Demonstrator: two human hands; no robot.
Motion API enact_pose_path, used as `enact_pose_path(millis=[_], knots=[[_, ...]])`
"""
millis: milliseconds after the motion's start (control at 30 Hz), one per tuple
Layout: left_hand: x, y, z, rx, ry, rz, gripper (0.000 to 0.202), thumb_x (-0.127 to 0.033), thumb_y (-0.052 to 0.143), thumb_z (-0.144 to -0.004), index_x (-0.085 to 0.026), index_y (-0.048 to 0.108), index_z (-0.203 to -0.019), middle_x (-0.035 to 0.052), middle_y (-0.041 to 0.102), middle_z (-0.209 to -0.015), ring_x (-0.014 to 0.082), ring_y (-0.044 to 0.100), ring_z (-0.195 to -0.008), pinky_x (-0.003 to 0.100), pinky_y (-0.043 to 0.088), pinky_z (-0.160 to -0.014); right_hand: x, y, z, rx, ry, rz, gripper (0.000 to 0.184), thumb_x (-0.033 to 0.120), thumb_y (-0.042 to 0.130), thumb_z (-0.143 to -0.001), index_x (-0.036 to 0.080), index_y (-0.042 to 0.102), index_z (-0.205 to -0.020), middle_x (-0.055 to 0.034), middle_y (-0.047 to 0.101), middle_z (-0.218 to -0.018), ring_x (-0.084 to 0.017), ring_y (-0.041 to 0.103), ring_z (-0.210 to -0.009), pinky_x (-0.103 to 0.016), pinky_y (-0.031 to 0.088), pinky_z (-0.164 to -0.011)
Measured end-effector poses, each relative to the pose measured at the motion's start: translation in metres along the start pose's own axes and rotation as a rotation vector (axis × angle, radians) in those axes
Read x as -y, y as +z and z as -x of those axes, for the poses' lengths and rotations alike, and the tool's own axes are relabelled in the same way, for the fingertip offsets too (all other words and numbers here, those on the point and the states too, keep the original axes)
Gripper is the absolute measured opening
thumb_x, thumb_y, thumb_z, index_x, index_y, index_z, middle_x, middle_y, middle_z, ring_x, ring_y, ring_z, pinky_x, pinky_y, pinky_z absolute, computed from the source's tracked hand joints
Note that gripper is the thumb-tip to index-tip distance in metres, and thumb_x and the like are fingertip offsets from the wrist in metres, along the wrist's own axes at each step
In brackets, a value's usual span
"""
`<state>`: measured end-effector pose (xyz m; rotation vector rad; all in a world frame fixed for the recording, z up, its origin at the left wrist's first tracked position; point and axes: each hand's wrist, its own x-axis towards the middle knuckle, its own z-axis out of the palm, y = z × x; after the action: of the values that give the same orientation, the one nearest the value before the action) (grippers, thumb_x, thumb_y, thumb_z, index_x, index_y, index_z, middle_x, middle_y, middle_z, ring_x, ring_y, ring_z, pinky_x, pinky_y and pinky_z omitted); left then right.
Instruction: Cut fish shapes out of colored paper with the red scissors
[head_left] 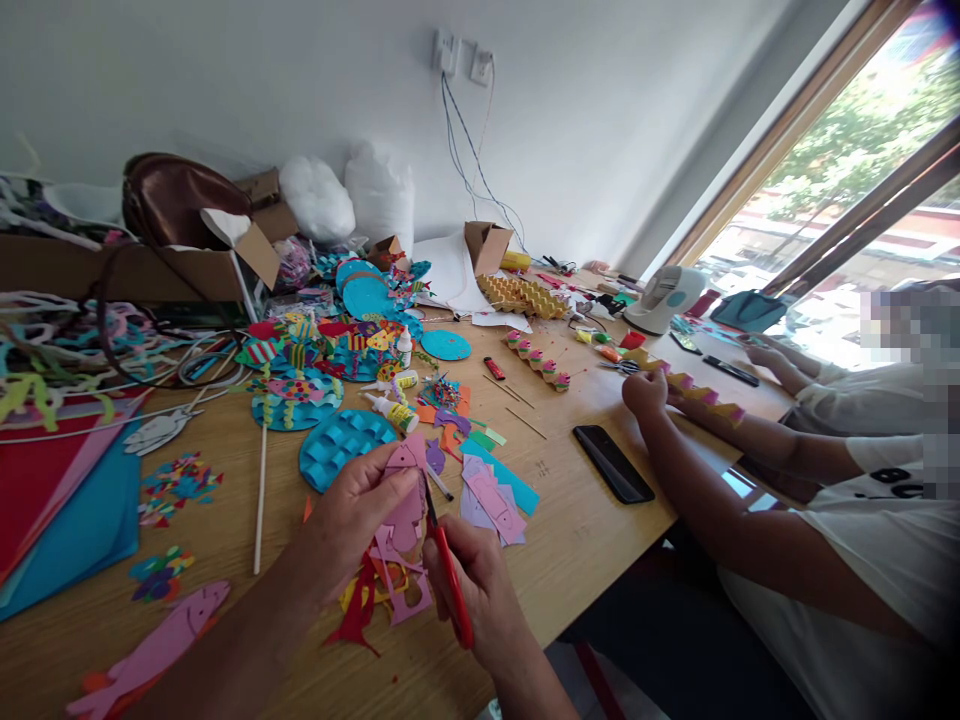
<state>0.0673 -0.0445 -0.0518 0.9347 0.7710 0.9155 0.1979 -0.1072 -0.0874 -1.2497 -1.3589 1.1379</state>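
My left hand [352, 520] pinches a pink paper fish piece [405, 520] with drawn lines on it. My right hand [476, 580] is closed round the red handles of a pair of scissors [454, 585], whose dark blades meet the edge of the pink paper. Below both hands lies a heap of pink, red and yellow paper scraps [360, 605]. Beyond them is a round blue paper piece [345, 445] with raised strips. To the right, pink and lilac sheets [495, 500] with drawn outlines lie on a blue strip. A cut pink fish [161, 650] rests at lower left.
A black phone [613, 463] lies on the wooden table [570, 540]. At right, a co-worker's hands [645, 388] hold a yellow-and-pink folded paper strip [697, 390]. Glue bottles [394, 412], decorated paper fish [300, 345], thin sticks [525, 422] and coloured sheets [71, 500] are spread about.
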Motion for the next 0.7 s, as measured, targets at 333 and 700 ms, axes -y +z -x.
enact_pose_path(millis=[333,700], knots=[[-0.003,-0.003,0.001,0.083,-0.002,-0.044,0.011,-0.03,0.068,-0.076,-0.019,0.067,-0.075,-0.0032,0.066,-0.066,0.0111,0.058,-0.059,0.021,0.049,-0.059,0.002,-0.001,0.0,0.021,0.011,-0.025,0.036,0.036,0.049,-0.086,0.021,0.037,-0.055,0.0075,0.032,-0.047,-0.007,0.032,-0.04,-0.02,0.025,-0.04],[-0.011,-0.011,0.0,0.167,-0.109,-0.044,0.013,-0.03,0.072,-0.071,-0.019,0.065,-0.07,-0.004,0.063,-0.062,0.01,0.056,-0.054,0.02,0.047,-0.053,0.0,-0.007,0.003,0.077,-0.028,0.025,0.039,0.036,0.05,-0.091,0.02,0.038,-0.057,0.0062,0.038,-0.05,-0.008,0.032,-0.045,-0.022,0.022,-0.044]])
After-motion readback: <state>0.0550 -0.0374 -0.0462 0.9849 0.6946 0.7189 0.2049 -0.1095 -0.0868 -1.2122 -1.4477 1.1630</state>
